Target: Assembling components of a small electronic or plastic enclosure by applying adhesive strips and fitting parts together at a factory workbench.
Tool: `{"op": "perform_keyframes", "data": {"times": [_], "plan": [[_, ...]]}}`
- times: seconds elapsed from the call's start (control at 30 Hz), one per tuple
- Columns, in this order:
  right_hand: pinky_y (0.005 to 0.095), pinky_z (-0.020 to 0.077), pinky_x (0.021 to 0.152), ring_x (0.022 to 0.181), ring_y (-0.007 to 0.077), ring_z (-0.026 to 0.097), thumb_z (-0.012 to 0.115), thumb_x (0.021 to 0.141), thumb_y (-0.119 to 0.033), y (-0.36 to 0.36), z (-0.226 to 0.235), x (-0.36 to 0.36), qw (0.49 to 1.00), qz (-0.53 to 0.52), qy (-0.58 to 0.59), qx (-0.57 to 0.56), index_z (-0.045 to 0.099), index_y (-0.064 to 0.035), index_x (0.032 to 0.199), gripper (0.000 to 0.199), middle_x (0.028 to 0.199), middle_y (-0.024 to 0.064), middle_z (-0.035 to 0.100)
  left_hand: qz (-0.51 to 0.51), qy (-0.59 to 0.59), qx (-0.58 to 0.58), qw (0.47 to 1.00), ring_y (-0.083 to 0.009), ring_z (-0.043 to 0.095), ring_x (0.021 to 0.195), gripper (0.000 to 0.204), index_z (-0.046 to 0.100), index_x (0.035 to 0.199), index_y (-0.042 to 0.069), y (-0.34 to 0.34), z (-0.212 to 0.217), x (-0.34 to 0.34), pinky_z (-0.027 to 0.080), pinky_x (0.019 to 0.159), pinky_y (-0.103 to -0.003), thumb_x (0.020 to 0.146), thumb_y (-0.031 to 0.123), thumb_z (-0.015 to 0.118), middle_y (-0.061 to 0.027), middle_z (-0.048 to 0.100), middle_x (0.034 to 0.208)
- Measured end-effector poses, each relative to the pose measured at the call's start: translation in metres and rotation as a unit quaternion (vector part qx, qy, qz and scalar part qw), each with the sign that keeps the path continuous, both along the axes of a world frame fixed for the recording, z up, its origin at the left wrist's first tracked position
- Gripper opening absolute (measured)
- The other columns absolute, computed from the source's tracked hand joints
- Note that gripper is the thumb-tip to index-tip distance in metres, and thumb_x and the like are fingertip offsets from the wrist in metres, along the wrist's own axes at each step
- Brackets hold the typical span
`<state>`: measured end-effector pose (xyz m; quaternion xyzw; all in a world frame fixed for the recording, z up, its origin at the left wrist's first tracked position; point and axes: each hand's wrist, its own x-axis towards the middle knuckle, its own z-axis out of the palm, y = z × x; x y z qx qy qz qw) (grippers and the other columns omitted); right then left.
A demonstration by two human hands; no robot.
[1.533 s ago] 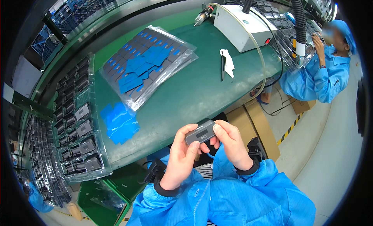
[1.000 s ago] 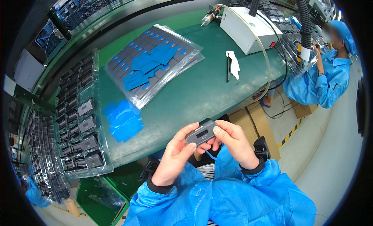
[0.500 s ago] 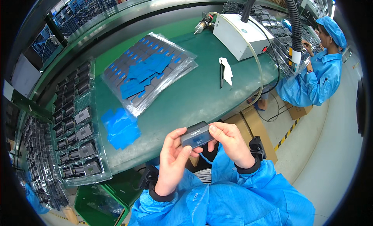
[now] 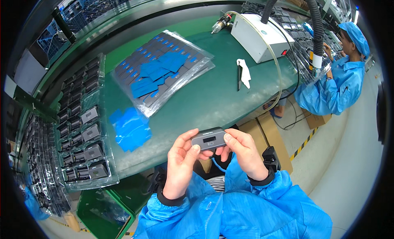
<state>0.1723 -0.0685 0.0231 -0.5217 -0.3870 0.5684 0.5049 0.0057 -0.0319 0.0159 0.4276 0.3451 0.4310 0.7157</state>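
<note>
Between my two hands, above the near edge of the green bench, is a small grey plastic device [image 4: 209, 139] with a dark window in its face. My left hand [image 4: 183, 163] grips its left end, thumb on the front corner. On the right end, my right hand [image 4: 243, 150] pinches it with thumb and fingers. To the left of my hands, blue film pieces [image 4: 132, 130] lie on the bench. Beyond them is a stack of grey sheets [image 4: 162, 60] in clear plastic, with loose blue pieces on top.
Clear trays [image 4: 84, 128] of similar grey parts line the left side. A white box machine [image 4: 262, 40] with hoses stands at the back right. Black tweezers [image 4: 239, 77] lie beside a white cloth [image 4: 245, 72]. A green bin [image 4: 100, 212] sits below; a co-worker [image 4: 338, 83] is at right.
The grey device has been tipped and turned nearly level, so its face with the dark window now shows more squarely. Both hands keep hold of it. The whole view has shifted slightly.
</note>
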Motion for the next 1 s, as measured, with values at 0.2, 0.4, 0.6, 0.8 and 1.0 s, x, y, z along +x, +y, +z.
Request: {"op": "perform_keyframes", "data": {"times": [0.2, 0.4, 0.6, 0.8, 1.0], "plan": [[0.0199, 0.0419, 0.051, 0.055, 0.0063, 0.053, 0.045, 0.093, -0.017, 0.007, 0.0, -0.022, 0.995, -0.016, -0.087, 0.044, 0.058, 0.0032, 0.09, 0.024, 0.067, 0.0051, 0.06, -0.017, -0.024, 0.052, 0.998, -0.0188, 0.058, 0.099, 0.036, 0.043, 0.118, 0.001, -0.01, -0.004, -0.024, 0.046, 0.085, -0.031, 0.085, -0.001, 0.055, -0.0128, 0.059, 0.107], [0.0209, 0.0429, 0.051, 0.054, 0.0078, 0.054, 0.045, 0.093, -0.019, 0.005, 0.01, -0.039, 0.976, 0.071, -0.101, 0.178, 0.058, 0.006, 0.094, 0.028, 0.069, 0.0073, 0.062, 0.026, -0.041, 0.021, 0.999, -0.0138, 0.056, 0.099, 0.027, 0.05, 0.111, 0.0, -0.025, 0.017, -0.055, 0.044, 0.085, -0.028, 0.085, 0.001, 0.058, -0.0092, 0.059, 0.106], [0.0229, 0.0439, 0.049, 0.052, 0.0123, 0.059, 0.048, 0.092, -0.026, 0.02, 0.006, -0.067, 0.941, 0.161, -0.117, 0.272, 0.059, 0.006, 0.085, 0.035, 0.06, 0.007, 0.061, 0.081, 0.047, 0.095, 0.991, -0.012, 0.055, 0.098, 0.024, 0.053, 0.112, -0.002, -0.04, 0.032, -0.099, 0.044, 0.085, -0.026, 0.088, 0.004, 0.053, -0.0069, 0.058, 0.108], [0.0327, 0.0428, 0.048, 0.051, 0.0289, 0.053, 0.057, 0.083, -0.009, 0.029, -0.005, -0.074, 0.875, 0.196, -0.165, 0.41, 0.054, 0.0068, 0.08, 0.016, 0.059, 0.0134, 0.053, 0.118, 0.076, 0.016, 0.99, -0.014, 0.055, 0.101, 0.044, 0.043, 0.124, 0.001, -0.051, 0.027, -0.118, 0.043, 0.088, -0.028, 0.083, 0.0, 0.06, -0.0111, 0.059, 0.109], [0.0312, 0.0456, 0.05, 0.054, 0.0255, 0.059, 0.057, 0.085, -0.012, 0.033, 0.007, -0.086, 0.927, 0.201, -0.132, 0.287, 0.056, 0.0037, 0.083, 0.016, 0.062, 0.0124, 0.059, 0.096, 0.273, 0.053, 0.956, -0.0138, 0.057, 0.097, 0.046, 0.042, 0.126, 0.001, -0.036, 0.05, -0.127, 0.043, 0.086, -0.025, 0.084, 0.003, 0.059, -0.011, 0.064, 0.102]]}}
